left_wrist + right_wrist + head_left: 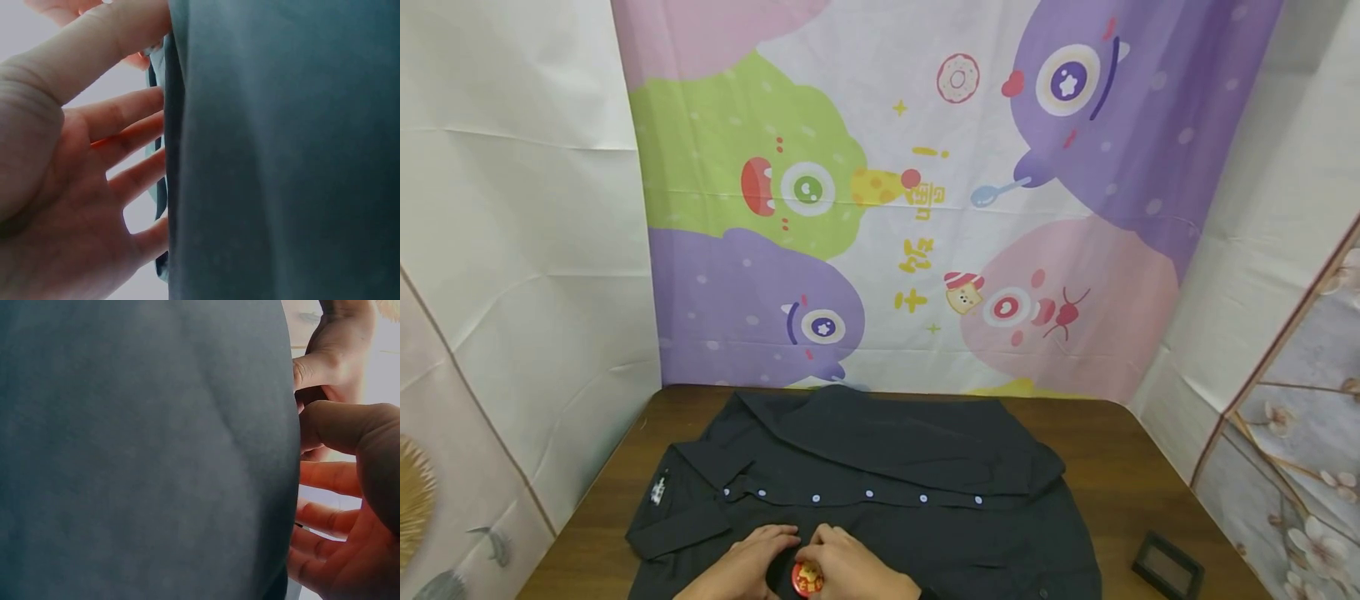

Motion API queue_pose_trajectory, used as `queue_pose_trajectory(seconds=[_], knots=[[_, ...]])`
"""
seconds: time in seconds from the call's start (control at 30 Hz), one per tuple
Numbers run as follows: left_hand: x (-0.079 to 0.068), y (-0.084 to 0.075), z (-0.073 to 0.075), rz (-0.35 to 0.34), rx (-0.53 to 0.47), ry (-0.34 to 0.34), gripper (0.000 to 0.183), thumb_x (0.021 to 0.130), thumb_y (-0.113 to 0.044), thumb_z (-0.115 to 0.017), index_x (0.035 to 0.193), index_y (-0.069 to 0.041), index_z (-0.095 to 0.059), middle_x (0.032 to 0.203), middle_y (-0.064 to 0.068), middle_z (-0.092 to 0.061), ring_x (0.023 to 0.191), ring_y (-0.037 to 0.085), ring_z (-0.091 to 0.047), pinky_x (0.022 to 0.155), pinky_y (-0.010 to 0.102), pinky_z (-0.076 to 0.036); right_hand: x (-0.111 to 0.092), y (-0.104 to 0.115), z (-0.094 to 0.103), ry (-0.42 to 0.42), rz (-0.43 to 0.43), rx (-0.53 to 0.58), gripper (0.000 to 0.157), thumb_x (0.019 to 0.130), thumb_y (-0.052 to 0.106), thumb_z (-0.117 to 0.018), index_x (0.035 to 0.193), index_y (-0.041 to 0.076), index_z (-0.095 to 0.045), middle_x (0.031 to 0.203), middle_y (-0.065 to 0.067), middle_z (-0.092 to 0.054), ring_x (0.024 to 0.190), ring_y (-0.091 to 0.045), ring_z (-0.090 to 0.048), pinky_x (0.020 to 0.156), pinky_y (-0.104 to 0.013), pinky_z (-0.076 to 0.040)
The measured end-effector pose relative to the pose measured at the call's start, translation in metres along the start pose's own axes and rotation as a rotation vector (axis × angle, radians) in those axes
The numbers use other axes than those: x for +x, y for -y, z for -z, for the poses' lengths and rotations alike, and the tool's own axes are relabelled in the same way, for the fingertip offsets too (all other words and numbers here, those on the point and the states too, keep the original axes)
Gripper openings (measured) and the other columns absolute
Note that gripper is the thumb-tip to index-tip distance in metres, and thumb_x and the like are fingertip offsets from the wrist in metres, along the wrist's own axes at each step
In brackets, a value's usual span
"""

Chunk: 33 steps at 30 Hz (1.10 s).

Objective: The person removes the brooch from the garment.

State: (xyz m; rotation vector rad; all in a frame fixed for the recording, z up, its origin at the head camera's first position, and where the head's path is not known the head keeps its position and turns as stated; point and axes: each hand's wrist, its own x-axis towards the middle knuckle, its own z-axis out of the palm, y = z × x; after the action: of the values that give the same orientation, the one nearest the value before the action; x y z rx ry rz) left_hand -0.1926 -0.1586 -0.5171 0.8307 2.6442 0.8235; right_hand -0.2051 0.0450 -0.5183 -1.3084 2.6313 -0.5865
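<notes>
A dark button-up shirt (977, 533) lies spread on the table, a row of pale buttons along its placket. Low in the head view, between both hands, is a round red badge (806, 578) with a yellow design. My right hand (859, 565) pinches the badge at its upper edge and partly covers it. My left hand (747, 560) rests on the shirt just left of the badge. In the left wrist view the left fingers (134, 119) are spread and extended against the dark cloth. Cloth hides the right fingertips in the right wrist view.
A small dark rectangular frame (1168, 566) lies on the wooden table (1131, 450) at the right. A folded sleeve (677, 525) lies at the shirt's left. Behind the table hangs a cartoon-printed cloth (910, 350), with pale sheets at both sides.
</notes>
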Motion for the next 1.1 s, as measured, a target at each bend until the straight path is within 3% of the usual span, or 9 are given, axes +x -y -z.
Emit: queue_pose_trajectory(seconds=[0.27, 0.57, 0.77, 1.1], knots=[[0.001, -0.003, 0.002, 0.025, 0.037, 0.0, 0.078, 0.062, -0.043, -0.081, 0.12, 0.002, -0.054, 0.129, 0.022, -0.052, 0.117, 0.043, -0.045, 0.083, 0.066, -0.044, 0.001, 0.0, 0.003, -0.013, -0.023, -0.014, 0.045, 0.07, 0.024, -0.077, 0.112, 0.016, -0.065, 0.091, 0.009, -0.052, 0.074, 0.002, -0.041, 0.063, -0.011, -0.037], [0.0, -0.003, 0.001, 0.062, 0.036, 0.016, 0.078, 0.064, -0.045, -0.079, 0.121, 0.002, -0.054, 0.131, 0.021, -0.051, 0.119, 0.044, -0.043, 0.081, 0.072, -0.041, -0.001, -0.002, 0.002, -0.022, -0.052, 0.021, 0.038, 0.072, 0.022, -0.077, 0.107, 0.015, -0.067, 0.091, 0.01, -0.054, 0.077, 0.003, -0.042, 0.065, -0.012, -0.04], [-0.001, -0.006, 0.003, 0.043, 0.073, 0.014, 0.082, 0.062, -0.045, -0.081, 0.123, 0.001, -0.053, 0.131, 0.021, -0.051, 0.117, 0.043, -0.043, 0.082, 0.065, -0.043, -0.002, -0.003, 0.003, -0.037, -0.081, 0.013, 0.037, 0.072, 0.024, -0.076, 0.107, 0.016, -0.067, 0.09, 0.009, -0.053, 0.075, 0.002, -0.043, 0.064, -0.013, -0.04], [0.0, -0.012, 0.005, 0.08, 0.059, 0.036, 0.078, 0.062, -0.039, -0.083, 0.123, 0.0, -0.053, 0.131, 0.02, -0.049, 0.117, 0.043, -0.041, 0.084, 0.067, -0.042, -0.002, -0.006, 0.002, -0.038, -0.119, 0.063, 0.036, 0.073, 0.025, -0.075, 0.108, 0.017, -0.067, 0.092, 0.01, -0.053, 0.075, 0.002, -0.044, 0.066, -0.015, -0.041]])
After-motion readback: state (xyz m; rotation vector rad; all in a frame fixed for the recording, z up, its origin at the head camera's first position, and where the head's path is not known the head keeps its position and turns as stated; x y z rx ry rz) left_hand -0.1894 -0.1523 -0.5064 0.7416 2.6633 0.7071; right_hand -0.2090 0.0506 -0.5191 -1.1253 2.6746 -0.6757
